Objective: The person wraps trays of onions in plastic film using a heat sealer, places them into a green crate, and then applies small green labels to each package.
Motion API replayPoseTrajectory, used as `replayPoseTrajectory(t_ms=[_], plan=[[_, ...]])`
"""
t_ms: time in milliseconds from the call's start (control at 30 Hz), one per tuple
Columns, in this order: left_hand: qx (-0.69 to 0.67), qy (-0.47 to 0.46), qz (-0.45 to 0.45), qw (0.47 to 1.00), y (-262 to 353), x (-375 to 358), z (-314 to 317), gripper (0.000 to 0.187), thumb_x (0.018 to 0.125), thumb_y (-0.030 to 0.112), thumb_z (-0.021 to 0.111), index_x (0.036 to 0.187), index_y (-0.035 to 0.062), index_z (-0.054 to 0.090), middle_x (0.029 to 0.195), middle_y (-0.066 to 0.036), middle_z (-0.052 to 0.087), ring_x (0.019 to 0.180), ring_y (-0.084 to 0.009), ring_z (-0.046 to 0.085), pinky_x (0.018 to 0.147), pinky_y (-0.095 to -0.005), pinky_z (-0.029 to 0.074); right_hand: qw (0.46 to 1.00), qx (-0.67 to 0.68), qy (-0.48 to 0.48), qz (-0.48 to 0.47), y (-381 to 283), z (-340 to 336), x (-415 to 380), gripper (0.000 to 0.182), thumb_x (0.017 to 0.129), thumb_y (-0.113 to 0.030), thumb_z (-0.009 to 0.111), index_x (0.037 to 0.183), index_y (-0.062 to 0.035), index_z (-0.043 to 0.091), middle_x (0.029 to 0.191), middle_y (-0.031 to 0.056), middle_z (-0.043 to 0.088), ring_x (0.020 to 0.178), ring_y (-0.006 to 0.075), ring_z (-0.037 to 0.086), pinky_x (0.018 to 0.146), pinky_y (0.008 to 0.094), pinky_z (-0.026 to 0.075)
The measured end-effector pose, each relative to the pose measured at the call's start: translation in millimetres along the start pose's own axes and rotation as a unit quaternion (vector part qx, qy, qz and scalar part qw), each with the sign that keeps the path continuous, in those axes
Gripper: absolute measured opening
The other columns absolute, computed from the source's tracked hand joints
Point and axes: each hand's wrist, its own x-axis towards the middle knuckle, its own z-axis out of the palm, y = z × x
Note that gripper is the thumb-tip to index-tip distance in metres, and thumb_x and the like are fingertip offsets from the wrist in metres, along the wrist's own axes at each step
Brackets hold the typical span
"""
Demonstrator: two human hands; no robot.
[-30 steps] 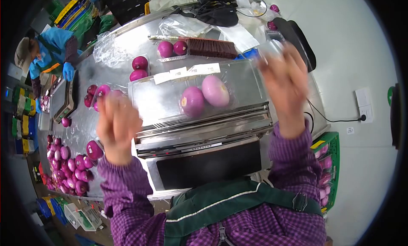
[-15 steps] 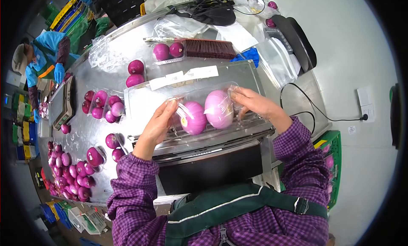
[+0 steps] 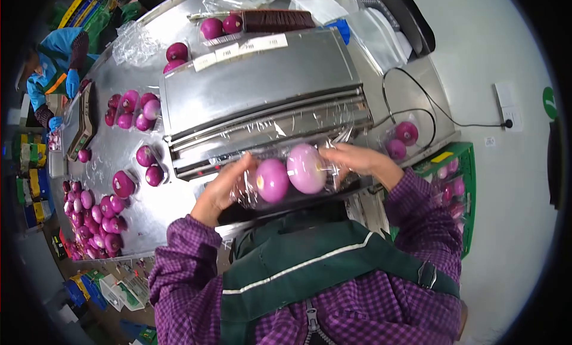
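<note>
Onion pack [image 3: 292,172], film-wrapped, is held up between the metal machine [image 3: 262,77] and the green apron [image 3: 298,249]. The left hand [image 3: 221,191] is closed on one end, thumb uppermost; the right hand [image 3: 363,161] grasps the other, fingers pointing inward. Both forearms reach forward, angled toward each other.

The left hand [image 3: 223,187] and right hand [image 3: 360,160], a second earlier blurred and apart above the left and right sides of the machine [image 3: 259,77], had come together on opposite ends of the film-wrapped onion pair [image 3: 272,181]. That pair, first lying on the machine's top, had been lifted and drawn over its near edge, the film now bunched at both ends. Another onion pair [image 3: 405,135] had come into view near the table's [image 3: 134,220] right edge, while the far edge's black cap had mostly left the frame.
</note>
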Motion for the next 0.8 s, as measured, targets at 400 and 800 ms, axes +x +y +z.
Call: replayPoseTrajectory(t_ms=[400,800], plan=[[0.022,0.018,-0.007,1.0,-91,-99,6,0.041,0.093,0.033,0.052,0.111,-0.0039,0.055,0.101,-0.013,0.063,0.09,-0.0207,0.063,0.083,-0.0335,0.051,0.986,-0.002,0.156,-0.051,90,51,-61,0.03,0.094,-0.027,0.05,0.091,0.0014,0.059,0.075,0.005,0.061,0.065,0.0111,0.061,0.053,0.0217,0.047],[-0.074,0.325,0.022,0.943,-135,-100,1,0.023,0.097,0.027,0.045,0.088,0.0082,0.055,0.055,0.008,0.035,0.043,-0.0019,0.027,0.036,-0.0186,0.021,0.886,0.062,0.439,-0.139,133,67,-64,0.029,0.094,-0.023,0.05,0.076,-0.0006,0.059,0.053,-0.0064,0.041,0.048,0.0014,0.036,0.044,0.0211,0.029]])
